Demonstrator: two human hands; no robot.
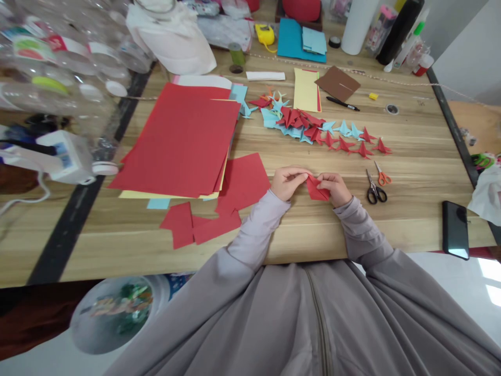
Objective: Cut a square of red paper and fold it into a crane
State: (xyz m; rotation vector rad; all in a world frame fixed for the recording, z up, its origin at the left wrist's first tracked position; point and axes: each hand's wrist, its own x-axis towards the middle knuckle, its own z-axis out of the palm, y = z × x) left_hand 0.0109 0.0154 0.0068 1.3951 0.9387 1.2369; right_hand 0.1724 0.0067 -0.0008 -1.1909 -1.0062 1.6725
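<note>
Between my two hands is a small folded piece of red paper (318,190), held just above the wooden table. My left hand (288,183) pinches its upper left corner between thumb and fingers. On the other side, my right hand (335,187) grips the right edge, thumb on top. Beyond the hands lie several folded red paper cranes (344,144) and light blue paper cranes (344,129), some of them heaped together. To the left of my left hand are loose red paper sheets (246,180) and smaller red paper pieces (182,225).
A stack of large red sheets (180,146) covers the left. Black-handled scissors (376,193) and orange scissors (382,176) lie right of my hands. A phone (455,230) rests near the right edge. Plastic bottles (78,62) crowd the far left; a yellow tape measure (265,34) sits behind.
</note>
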